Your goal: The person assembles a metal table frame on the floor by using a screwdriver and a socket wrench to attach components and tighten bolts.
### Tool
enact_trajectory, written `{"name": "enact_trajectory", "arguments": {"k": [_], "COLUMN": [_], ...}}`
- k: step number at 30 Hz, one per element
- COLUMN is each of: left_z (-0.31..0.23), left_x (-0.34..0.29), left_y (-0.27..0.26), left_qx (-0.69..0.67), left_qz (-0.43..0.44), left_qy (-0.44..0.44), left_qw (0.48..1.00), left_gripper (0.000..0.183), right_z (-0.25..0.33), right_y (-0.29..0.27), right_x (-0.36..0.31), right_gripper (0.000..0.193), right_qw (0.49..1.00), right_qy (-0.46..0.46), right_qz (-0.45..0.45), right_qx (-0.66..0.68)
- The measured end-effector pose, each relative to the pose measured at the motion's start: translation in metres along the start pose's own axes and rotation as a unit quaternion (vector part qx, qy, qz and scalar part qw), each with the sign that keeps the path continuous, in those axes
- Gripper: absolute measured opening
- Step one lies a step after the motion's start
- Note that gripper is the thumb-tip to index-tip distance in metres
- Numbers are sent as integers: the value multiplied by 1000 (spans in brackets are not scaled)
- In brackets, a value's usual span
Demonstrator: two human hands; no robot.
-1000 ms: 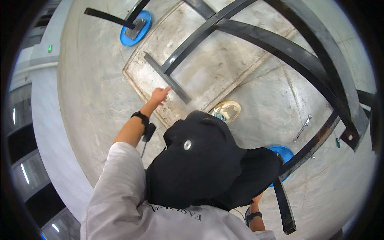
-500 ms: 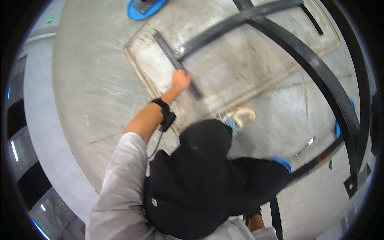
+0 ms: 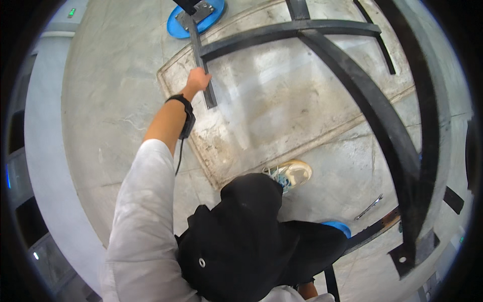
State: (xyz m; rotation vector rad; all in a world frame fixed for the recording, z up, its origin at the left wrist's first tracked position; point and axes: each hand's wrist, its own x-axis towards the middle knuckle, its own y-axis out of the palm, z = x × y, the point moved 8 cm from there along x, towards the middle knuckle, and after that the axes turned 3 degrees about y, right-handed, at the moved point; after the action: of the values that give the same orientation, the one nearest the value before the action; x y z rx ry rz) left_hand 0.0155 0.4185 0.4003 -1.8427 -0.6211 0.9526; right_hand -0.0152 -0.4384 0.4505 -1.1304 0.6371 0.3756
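Observation:
My left hand (image 3: 198, 79) is closed around a short black metal bar (image 3: 210, 95), near its lower end. This bar joins a long curved bar of a black steel frame (image 3: 251, 41), which spans the upper part of the view. Under the hand and bar lies a worn, pale rectangular board (image 3: 226, 156) on the floor. My right forearm (image 3: 308, 290) shows only as a bit of skin at the lower edge, with a dark strap by it. The right hand itself is hidden behind my black-clad leg (image 3: 312, 246).
A blue round disc (image 3: 177, 29) with metal plates on it lies at the top. Another blue edge (image 3: 338, 228) shows by my knee. A wrench (image 3: 369, 207) lies on the floor to the right. A frame leg ends in a plate with a hole (image 3: 406, 254). My shoe (image 3: 294, 173) stands by the board.
My left hand and the short bar have shifted up and left in the view, and the frame looks turned. The view has shifted too. The hand keeps its grip.

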Motion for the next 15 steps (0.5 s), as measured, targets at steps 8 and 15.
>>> {"name": "enact_trajectory", "arguments": {"k": [8,15], "left_z": [-35,-248], "left_x": [5,-172], "left_y": [18,-69], "left_qx": [72,-17], "left_qz": [97,-15], "left_qy": [68,454], "left_qw": [990,891], "left_gripper": [44,26], "right_z": [4,27], "right_y": [-6,32], "right_x": [-12,-17], "right_gripper": [19,19], "right_qw": [1000,994], "right_qy": [-14,-12], "right_qz": [-12,-39], "right_qx": [18,100]}}
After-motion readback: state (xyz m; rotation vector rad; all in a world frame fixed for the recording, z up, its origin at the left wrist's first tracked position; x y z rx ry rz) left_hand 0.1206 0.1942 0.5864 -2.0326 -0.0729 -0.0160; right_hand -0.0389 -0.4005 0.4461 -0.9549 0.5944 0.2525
